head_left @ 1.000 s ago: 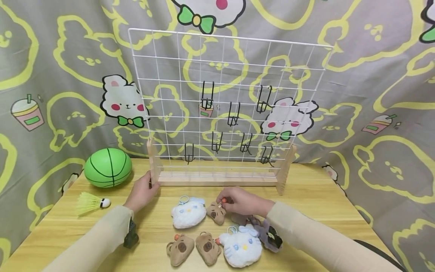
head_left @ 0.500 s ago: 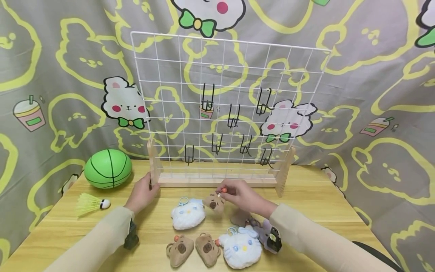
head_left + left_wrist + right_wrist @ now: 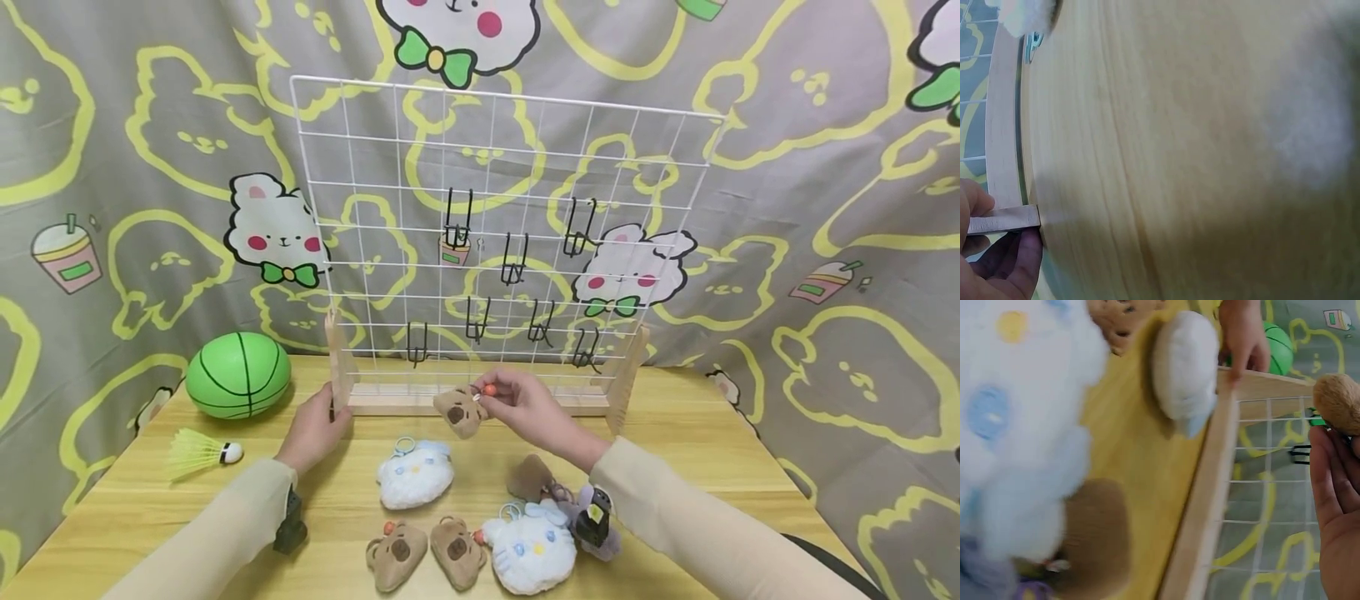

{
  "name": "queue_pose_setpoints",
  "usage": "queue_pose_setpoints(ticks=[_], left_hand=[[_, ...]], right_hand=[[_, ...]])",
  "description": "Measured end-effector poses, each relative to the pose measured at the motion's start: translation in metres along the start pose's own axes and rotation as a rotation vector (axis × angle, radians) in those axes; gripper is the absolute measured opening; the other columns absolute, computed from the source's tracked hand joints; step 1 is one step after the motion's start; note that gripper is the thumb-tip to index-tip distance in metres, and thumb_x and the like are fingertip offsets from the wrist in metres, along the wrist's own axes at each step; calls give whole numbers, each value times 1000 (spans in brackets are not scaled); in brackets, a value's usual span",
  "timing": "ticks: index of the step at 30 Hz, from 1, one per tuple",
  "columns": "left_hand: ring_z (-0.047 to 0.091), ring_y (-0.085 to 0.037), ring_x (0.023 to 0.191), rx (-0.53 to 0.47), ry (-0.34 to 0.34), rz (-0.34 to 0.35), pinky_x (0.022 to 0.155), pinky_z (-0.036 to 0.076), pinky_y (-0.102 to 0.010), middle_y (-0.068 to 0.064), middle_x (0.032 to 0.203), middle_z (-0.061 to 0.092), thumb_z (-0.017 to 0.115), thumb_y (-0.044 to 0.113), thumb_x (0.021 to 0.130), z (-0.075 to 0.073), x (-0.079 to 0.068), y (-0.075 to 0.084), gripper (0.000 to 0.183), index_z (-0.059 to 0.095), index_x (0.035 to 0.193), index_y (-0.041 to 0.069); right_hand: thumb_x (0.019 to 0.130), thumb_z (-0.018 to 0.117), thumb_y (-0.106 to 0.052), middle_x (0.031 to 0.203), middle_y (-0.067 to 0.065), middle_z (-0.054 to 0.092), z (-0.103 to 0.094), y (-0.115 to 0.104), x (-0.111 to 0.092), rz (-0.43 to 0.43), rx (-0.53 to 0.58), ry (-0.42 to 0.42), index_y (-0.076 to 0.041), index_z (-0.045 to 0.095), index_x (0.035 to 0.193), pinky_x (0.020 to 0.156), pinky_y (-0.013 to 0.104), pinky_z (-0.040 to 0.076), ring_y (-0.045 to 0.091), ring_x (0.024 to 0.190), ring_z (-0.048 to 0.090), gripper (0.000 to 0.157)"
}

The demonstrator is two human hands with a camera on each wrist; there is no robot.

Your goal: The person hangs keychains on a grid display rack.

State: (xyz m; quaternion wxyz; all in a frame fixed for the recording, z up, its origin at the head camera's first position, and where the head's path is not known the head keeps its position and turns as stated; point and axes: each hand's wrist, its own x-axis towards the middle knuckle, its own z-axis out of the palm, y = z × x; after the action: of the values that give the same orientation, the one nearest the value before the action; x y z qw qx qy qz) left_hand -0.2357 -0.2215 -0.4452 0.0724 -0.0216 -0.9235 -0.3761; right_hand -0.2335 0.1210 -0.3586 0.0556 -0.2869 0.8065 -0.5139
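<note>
My right hand (image 3: 528, 408) pinches a brown plush bear keychain (image 3: 459, 412) by its orange bead end and holds it above the table, in front of the rack's wooden base bar. In the right wrist view part of the brown plush (image 3: 1338, 403) shows above the fingers. My left hand (image 3: 313, 425) grips the left wooden foot (image 3: 339, 358) of the white wire grid rack (image 3: 495, 150); the left wrist view shows thumb and fingers on either side of that wooden foot (image 3: 1007, 220). Several black wire hooks (image 3: 513, 260) hang on the grid.
On the table lie two white plush keychains (image 3: 416, 477), two more brown bears (image 3: 397, 554), and a brown plush (image 3: 529, 477) beside a purple plush (image 3: 600, 537), partly hidden by the right wrist. A green ball (image 3: 238, 375) and yellow shuttlecock (image 3: 198, 454) are at the left.
My right hand has lifted the brown bear keychain off the table and moved it up towards the grid. The left hand stays on the rack's foot.
</note>
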Motion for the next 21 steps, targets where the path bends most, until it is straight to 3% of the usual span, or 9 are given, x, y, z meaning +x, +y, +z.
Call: queue_pose_setpoints(ticks=[4,10,17,21], left_hand=[[65,-35,96,7,2,7,76,58,-41,-39,131,61,54,9,103,2,1,0,52,42,150,-10],[62,-34,93,39,26,34,79,57,-47,-36,122,64,54,8,102,3,2,0,48,45,144,-14],[61,-32,89,30,34,24,75,55,-42,-35,120,65,55,8,102,4,1,0,48,46,145,-13],[61,-31,87,28,32,25,72,54,-39,-33,117,66,56,7,102,3,0,-1,49,45,146,-13]], right_hand=[[100,62,1,114,22,71,-4,-16,10,-31,5,55,5,68,117,80,22,61,19,100,76,19],[96,64,4,112,24,73,-14,-47,29,-63,98,174,8,66,118,82,21,61,6,88,72,22],[98,61,6,95,-4,74,-26,-88,53,-153,220,250,7,62,114,78,18,59,5,83,68,16],[98,60,7,88,-10,72,-28,-105,63,-200,294,276,6,60,111,83,23,62,5,85,70,13]])
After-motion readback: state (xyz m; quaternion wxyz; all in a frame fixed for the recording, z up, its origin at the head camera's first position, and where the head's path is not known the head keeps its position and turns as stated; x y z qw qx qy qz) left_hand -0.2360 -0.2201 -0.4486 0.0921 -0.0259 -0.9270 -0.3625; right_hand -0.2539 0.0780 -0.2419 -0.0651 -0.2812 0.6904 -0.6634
